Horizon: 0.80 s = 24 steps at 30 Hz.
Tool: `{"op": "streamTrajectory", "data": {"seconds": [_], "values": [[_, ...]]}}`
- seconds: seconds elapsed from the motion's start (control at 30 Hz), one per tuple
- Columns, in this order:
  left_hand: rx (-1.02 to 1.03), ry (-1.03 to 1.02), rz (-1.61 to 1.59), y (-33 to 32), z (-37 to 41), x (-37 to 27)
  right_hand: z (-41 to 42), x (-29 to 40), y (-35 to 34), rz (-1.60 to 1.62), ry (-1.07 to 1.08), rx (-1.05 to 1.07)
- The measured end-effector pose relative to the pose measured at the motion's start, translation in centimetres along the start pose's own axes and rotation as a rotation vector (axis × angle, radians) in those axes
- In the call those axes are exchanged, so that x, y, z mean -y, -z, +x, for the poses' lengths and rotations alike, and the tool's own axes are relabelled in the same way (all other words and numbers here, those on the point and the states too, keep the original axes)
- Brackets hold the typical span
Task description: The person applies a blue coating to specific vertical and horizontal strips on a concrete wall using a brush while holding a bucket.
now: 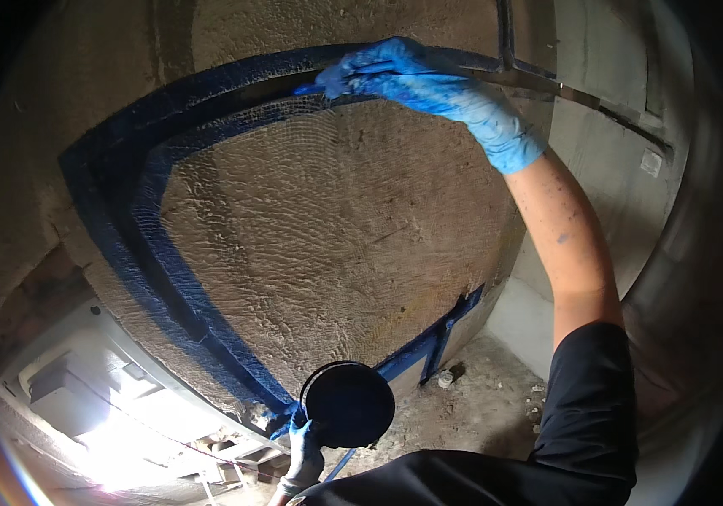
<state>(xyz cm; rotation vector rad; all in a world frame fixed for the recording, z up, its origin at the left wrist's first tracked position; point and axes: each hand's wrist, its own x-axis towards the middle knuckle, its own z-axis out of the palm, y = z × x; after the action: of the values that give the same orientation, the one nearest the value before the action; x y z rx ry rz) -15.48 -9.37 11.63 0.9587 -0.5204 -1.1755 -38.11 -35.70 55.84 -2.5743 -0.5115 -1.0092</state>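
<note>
My right hand [393,73], in a blue glove smeared with paint, is raised to the upper channel [241,95] cut in a rough plastered wall [311,221]. It grips what looks like a paintbrush [328,87], mostly hidden by the fingers, with bristle-like strands against the channel's lower edge. Low in front of me, my left hand [303,443], also gloved and stained blue, holds a round black bucket [350,405] by its side. The bucket's inside is too dark to make out. Dark blue coating [153,234] lines the channel and a band along both its sides.
At lower left a bright opening [146,430] shows a grey box [64,401] and a thin cord. Another blue-coated strip [428,345] runs low on the wall, by a pipe stub [445,379] on the rubble-strewn floor [475,405]. Smooth grey panels [602,158] stand at right.
</note>
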Motion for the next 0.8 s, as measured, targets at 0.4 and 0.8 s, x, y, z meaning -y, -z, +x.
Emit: {"op": "streamTrajectory", "data": {"seconds": [0.4,0.8], "values": [[0.026,-0.057,0.042,-1.8,0.7,0.0,-5.4,-1.6,4.3,-0.357,0.041,0.048],[0.106,-0.060,0.040,-1.8,1.7,0.4,-13.8,2.5,-17.7,0.433,-0.547,-0.197]]}}
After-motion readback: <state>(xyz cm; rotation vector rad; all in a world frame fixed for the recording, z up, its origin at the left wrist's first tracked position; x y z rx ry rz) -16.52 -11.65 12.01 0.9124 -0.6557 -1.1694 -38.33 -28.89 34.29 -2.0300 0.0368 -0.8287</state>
